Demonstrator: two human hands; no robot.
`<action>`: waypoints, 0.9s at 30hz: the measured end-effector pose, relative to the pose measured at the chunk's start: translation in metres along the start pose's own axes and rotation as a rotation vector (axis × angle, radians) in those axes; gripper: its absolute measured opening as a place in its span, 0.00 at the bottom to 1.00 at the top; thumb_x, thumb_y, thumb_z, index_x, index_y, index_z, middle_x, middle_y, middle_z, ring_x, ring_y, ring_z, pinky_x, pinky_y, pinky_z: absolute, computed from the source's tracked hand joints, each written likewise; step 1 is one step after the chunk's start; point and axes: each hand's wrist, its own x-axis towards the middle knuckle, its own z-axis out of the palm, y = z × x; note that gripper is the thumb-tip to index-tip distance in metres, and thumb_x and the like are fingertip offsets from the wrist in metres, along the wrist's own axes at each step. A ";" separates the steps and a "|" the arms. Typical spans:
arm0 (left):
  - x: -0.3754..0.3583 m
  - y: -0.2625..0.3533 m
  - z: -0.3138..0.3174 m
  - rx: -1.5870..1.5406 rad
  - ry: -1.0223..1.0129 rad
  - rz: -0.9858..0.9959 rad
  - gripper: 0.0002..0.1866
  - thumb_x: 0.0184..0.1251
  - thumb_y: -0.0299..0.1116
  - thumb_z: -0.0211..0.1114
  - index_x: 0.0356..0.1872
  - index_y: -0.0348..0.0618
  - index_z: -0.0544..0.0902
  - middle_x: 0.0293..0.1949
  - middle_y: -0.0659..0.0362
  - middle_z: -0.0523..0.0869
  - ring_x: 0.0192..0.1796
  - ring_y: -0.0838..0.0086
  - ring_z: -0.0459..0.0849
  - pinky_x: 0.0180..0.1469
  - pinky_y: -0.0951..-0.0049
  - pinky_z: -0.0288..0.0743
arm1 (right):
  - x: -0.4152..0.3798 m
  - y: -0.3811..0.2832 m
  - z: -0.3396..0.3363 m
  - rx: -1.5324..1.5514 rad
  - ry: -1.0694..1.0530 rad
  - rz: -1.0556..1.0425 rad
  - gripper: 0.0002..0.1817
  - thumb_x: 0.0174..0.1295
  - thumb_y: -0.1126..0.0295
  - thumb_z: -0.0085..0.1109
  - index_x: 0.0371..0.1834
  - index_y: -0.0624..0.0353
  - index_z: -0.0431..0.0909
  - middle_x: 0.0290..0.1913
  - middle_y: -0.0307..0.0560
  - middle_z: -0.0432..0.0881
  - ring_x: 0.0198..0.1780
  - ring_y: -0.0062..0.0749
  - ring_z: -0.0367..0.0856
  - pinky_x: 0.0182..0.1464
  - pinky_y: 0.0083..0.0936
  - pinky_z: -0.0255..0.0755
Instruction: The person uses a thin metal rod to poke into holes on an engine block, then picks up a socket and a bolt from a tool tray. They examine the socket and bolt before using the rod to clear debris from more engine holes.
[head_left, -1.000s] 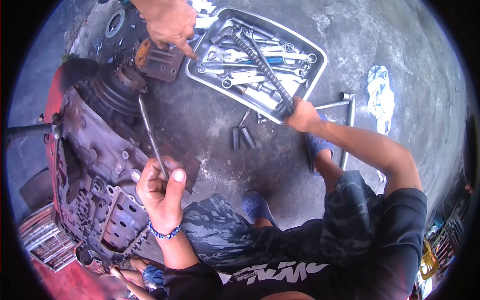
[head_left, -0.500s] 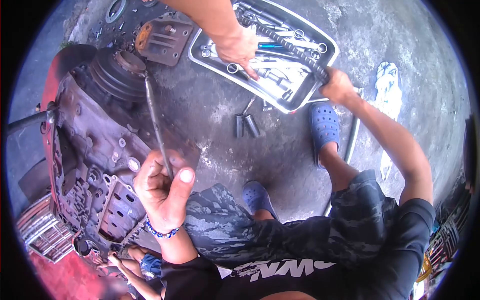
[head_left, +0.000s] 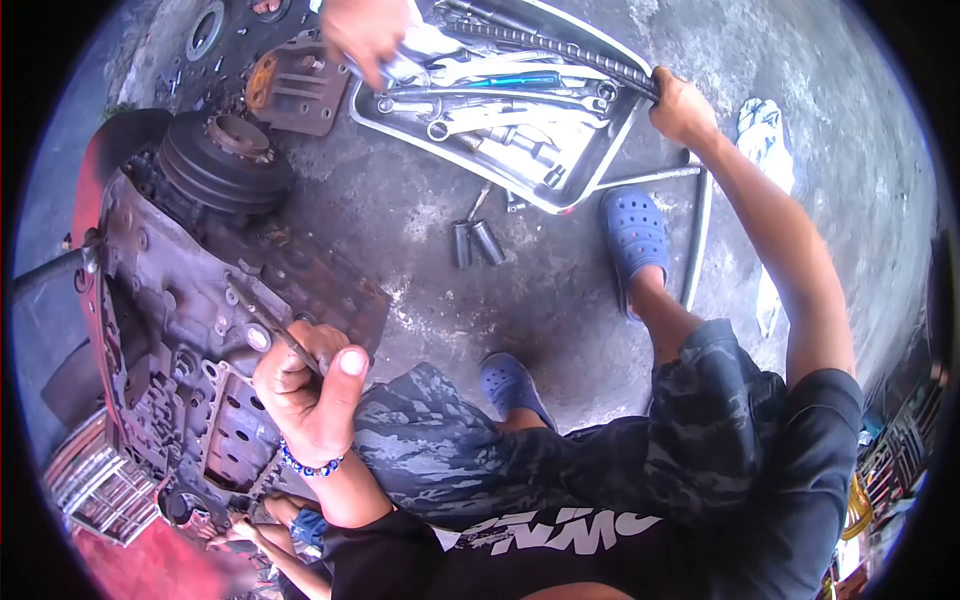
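My left hand [head_left: 308, 395], with a beaded bracelet at the wrist, is closed round a thin dark metal rod [head_left: 262, 312]. The rod slants up to the left in front of the engine block [head_left: 165, 235], and its lower end is hidden in my fist. My right hand [head_left: 684, 110] grips one end of a ribbed steel bar [head_left: 565, 48], which lies across the metal tray [head_left: 480, 175]. Inside the tray are several spanners [head_left: 500, 95], sockets [head_left: 535, 150] and a blue-handled tool [head_left: 515, 81]. Another person's hand [head_left: 368, 35], blurred, is over the tray's left end beside shiny tools.
Two dark cylindrical sockets [head_left: 487, 243] lie on the floor below the tray. A bent metal pipe [head_left: 698, 230] and a white cloth [head_left: 765, 150] are to the right. A rusty bracket [head_left: 305, 95] and a ring [head_left: 205, 30] lie upper left. Another person's arm [head_left: 275, 555] shows lower left.
The rod in my left hand has swung down and left, away from the pulley. My right hand has raised its end of the ribbed bar. The other person's hand has moved up and left.
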 end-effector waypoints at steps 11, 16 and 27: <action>0.003 0.000 0.004 0.029 -0.046 0.023 0.17 0.59 0.19 0.67 0.21 0.43 0.65 0.20 0.64 0.70 0.24 0.80 0.65 0.28 0.79 0.60 | -0.022 -0.015 0.012 -0.186 0.294 -0.254 0.32 0.51 0.68 0.59 0.65 0.56 0.67 0.64 0.57 0.70 0.66 0.52 0.67 0.65 0.46 0.65; 0.005 -0.001 0.001 0.017 -0.035 -0.018 0.17 0.59 0.19 0.66 0.21 0.43 0.65 0.21 0.64 0.70 0.24 0.82 0.65 0.27 0.80 0.59 | -0.050 -0.050 0.021 -0.212 0.246 -0.466 0.34 0.50 0.68 0.61 0.65 0.55 0.68 0.66 0.58 0.67 0.66 0.53 0.65 0.65 0.45 0.61; 0.000 -0.002 -0.001 0.056 -0.033 0.004 0.16 0.59 0.19 0.67 0.22 0.43 0.66 0.22 0.63 0.71 0.26 0.81 0.67 0.30 0.81 0.61 | -0.084 -0.076 0.055 -0.133 -0.118 -0.651 0.28 0.51 0.67 0.62 0.59 0.54 0.72 0.52 0.50 0.75 0.61 0.43 0.70 0.60 0.41 0.65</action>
